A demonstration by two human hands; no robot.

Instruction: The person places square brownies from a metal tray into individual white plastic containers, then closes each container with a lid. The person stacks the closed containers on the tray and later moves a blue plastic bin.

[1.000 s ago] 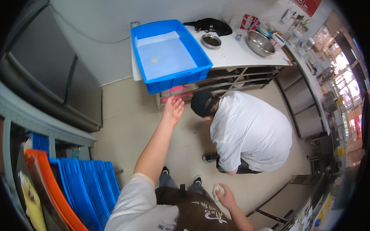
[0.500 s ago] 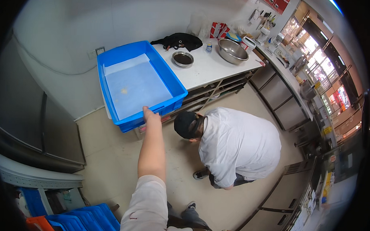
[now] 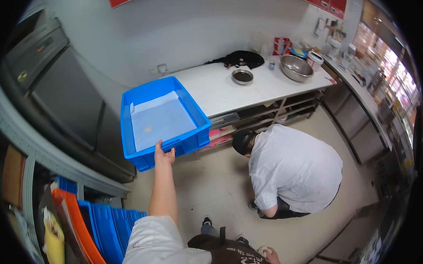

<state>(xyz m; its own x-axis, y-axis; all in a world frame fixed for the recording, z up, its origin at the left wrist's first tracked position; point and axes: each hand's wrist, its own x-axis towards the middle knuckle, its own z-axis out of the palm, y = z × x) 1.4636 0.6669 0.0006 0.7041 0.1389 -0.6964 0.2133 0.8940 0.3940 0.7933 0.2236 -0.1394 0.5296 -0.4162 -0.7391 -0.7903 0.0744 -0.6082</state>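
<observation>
My left hand (image 3: pixel 164 154) grips the near rim of a blue plastic crate (image 3: pixel 192 141), thumb over the edge and fingers beneath. A pale sheet (image 3: pixel 163 118) with a small yellowish patch lines its bottom. The crate overlaps the left end of the white table (image 3: pixel 194 87); whether it rests on the table or hangs clear, I cannot tell. Low by my dark apron (image 3: pixel 235 258), my right hand (image 3: pixel 273 259) is closed around a small whitish bunched thing (image 3: pixel 264 250), too small to name.
A person in a white shirt (image 3: pixel 296 167) crouches by the table's shelves. On the table are a round pan of dark liquid (image 3: pixel 242 76), a black bag (image 3: pixel 244 59) and a metal bowl (image 3: pixel 296 68). Stacked blue crates (image 3: pixel 108 226) and an orange one (image 3: pixel 75 220) stand lower left, near a grey fridge (image 3: pixel 71 90).
The crate has come toward me and left relative to the table, with my left hand on its rim. More tabletop shows behind it. My view has turned left and up.
</observation>
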